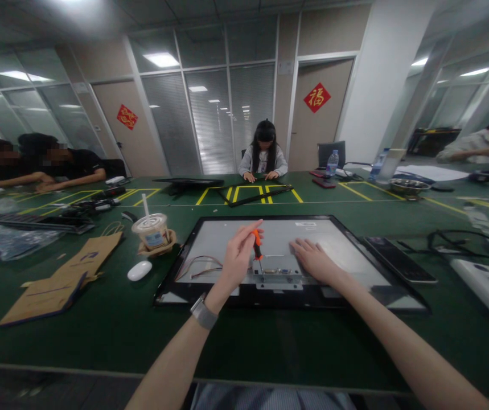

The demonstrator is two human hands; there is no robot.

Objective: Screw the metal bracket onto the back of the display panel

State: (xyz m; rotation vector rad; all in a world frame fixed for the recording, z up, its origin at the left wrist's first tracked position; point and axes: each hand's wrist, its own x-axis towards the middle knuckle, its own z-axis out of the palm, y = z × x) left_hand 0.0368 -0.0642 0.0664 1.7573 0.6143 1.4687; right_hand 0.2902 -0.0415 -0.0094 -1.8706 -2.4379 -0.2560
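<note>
A monitor panel (pixel 333 233) lies face down on the green table, its pale back framed in black. Near its front edge sits a metal bracket (pixel 277 280) with a row of ports. My left hand (pixel 238 253), wearing a watch, is closed on an orange and black screwdriver (pixel 258 246). The screwdriver stands nearly upright, its shaft pointing down at the bracket's left part; whether the tip touches a screw is too small to tell. My right hand (pixel 315 259) rests flat, fingers spread, on the panel just right of the bracket. Thin cables (pixel 199 265) lie left of the bracket.
To the left are a lidded drink cup (pixel 152 230), a white mouse (pixel 139 271) and a paper bag (pixel 60 279). A black phone (pixel 398 259) and a white device (pixel 485 287) lie right. Across the table, a person (pixel 263 154) sits behind a black frame (pixel 261 196).
</note>
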